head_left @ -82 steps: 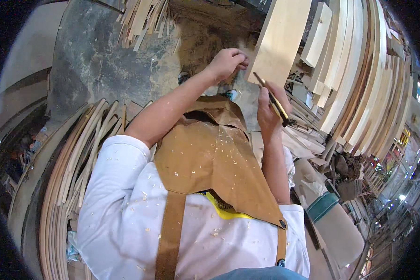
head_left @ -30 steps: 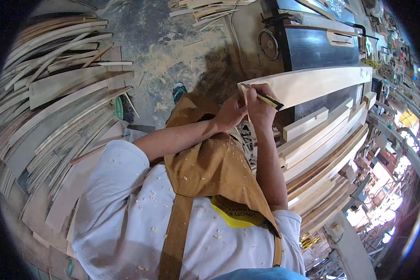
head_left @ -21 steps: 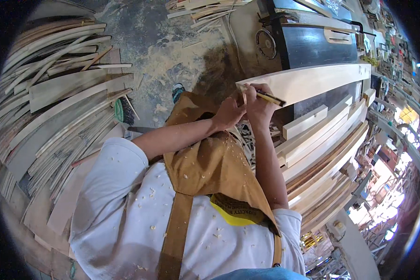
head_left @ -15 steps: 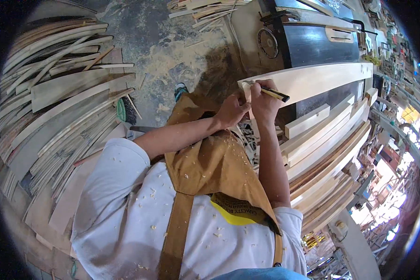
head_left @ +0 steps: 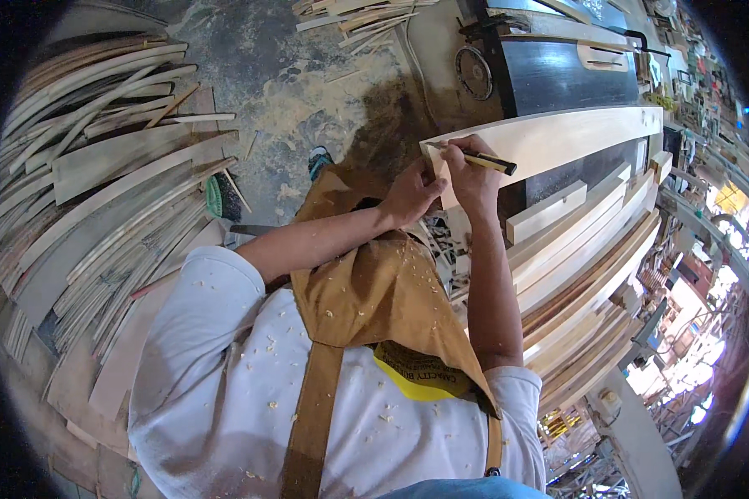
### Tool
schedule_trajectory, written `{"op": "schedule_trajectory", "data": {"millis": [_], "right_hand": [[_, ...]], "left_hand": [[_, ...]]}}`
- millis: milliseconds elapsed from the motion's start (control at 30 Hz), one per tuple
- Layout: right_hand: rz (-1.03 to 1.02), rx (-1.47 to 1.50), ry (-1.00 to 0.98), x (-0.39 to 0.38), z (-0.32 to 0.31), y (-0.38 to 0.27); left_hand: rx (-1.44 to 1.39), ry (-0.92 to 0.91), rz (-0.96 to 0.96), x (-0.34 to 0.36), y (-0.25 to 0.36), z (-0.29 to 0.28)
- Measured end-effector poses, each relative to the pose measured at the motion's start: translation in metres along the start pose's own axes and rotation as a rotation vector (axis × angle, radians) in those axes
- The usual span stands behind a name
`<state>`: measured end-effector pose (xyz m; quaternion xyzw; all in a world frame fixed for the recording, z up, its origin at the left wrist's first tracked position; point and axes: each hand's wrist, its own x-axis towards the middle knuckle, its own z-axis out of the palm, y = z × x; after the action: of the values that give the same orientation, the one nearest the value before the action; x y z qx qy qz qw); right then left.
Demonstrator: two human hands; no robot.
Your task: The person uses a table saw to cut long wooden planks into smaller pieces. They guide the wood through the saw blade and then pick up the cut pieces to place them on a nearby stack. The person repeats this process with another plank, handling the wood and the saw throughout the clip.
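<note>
R hand (head_left: 474, 176) has its fingers clenched round a yellow-black pencil (head_left: 484, 161), tip down on the near end of a long pale board (head_left: 558, 141). Board lies across the stack of planks (head_left: 582, 249) at the person's right, in front of a black machine (head_left: 558, 79). L hand (head_left: 409, 193) pressed against the board's near end just beside the R hand; fingers curled on the end edge, looks like a steadying grip, though can't tell whether they wrap under.

Step, as judged: marking a line/point near board end.

How to do it well:
- Keep L hand firm on the end so the board doesn't slide on the stack; it sits on loose planks, not clamped.
- Pencil at low angle, light even pressure; soft pale wood dents w/ heavy stroke.
- Brace R wrist or little finger on the board face for a steady line.
- Watch tip vs. edge: mark is v. close to the corner, easy to run off.

Surroundings: brown apron (head_left: 374, 291) w/ shavings, curved strips (head_left: 100, 166) piled on floor at left, sawdust on floor (head_left: 300, 91).
</note>
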<state>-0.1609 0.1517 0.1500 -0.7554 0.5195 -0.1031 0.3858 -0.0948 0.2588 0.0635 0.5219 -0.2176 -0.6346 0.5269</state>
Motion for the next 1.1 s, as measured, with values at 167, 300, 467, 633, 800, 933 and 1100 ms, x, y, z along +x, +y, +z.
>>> {"op": "schedule_trajectory", "data": {"millis": [167,300,467,633,800,933,1100], "right_hand": [[-0.005,0.087,-0.016,-0.005,0.002,0.004],[-0.003,0.114,0.141,-0.004,0.013,0.008],[-0.017,0.179,0.026,-0.011,0.010,-0.008],[-0.144,0.250,0.143,-0.034,0.013,-0.016],[-0.074,0.101,0.090,-0.055,0.008,-0.025],[-0.056,0.581,-0.137,-0.059,0.012,-0.006],[0.000,0.627,0.050,-0.046,0.014,-0.036]], "left_hand": [[0.027,0.000,0.064,0.000,0.001,-0.002],[0.152,0.008,0.123,0.003,-0.007,-0.003],[0.111,0.020,0.138,0.004,-0.003,-0.003],[0.056,0.199,0.105,-0.007,0.017,-0.013],[0.192,0.184,0.469,0.019,0.006,-0.039],[0.259,0.185,0.340,0.017,0.017,-0.040],[0.304,0.154,0.363,0.038,-0.028,-0.060]]}}
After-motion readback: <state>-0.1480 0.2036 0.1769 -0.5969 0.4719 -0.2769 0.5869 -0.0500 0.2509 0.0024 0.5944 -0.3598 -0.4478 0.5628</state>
